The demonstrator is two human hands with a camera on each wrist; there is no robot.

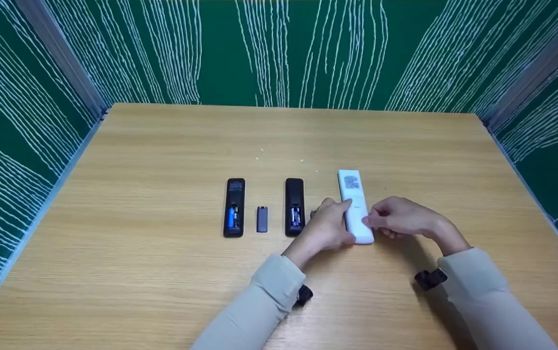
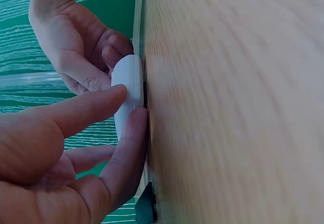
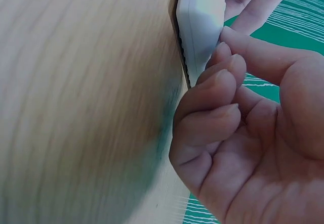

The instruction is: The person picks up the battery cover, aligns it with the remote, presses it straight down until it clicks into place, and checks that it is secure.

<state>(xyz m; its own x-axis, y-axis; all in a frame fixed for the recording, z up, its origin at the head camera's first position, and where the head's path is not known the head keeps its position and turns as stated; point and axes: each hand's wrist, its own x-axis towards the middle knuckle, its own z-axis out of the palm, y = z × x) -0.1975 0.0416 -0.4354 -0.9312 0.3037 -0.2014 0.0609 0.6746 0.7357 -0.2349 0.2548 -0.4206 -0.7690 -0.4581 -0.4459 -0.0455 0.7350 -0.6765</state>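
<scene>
A white remote control (image 1: 355, 206) lies back side up, a printed label near its far end. My left hand (image 1: 327, 223) holds it from the left, fingers and thumb along its edge; the left wrist view shows the thumb on the white remote (image 2: 130, 80). From the right, my right hand (image 1: 403, 217) has its thumb on the near part of the back. In the right wrist view the right hand's curled fingers (image 3: 212, 97) sit close under the thumb, at the remote's side (image 3: 200, 27). The remote's button face is hidden underneath.
Left of the hands, two black remotes, one at far left (image 1: 234, 189) and one nearer (image 1: 294, 192), show batteries in uncovered compartments. A dark battery cover (image 1: 262, 219) lies between them. Another dark piece is mostly hidden behind my left hand. Small white specks dot the wooden table (image 1: 162, 272).
</scene>
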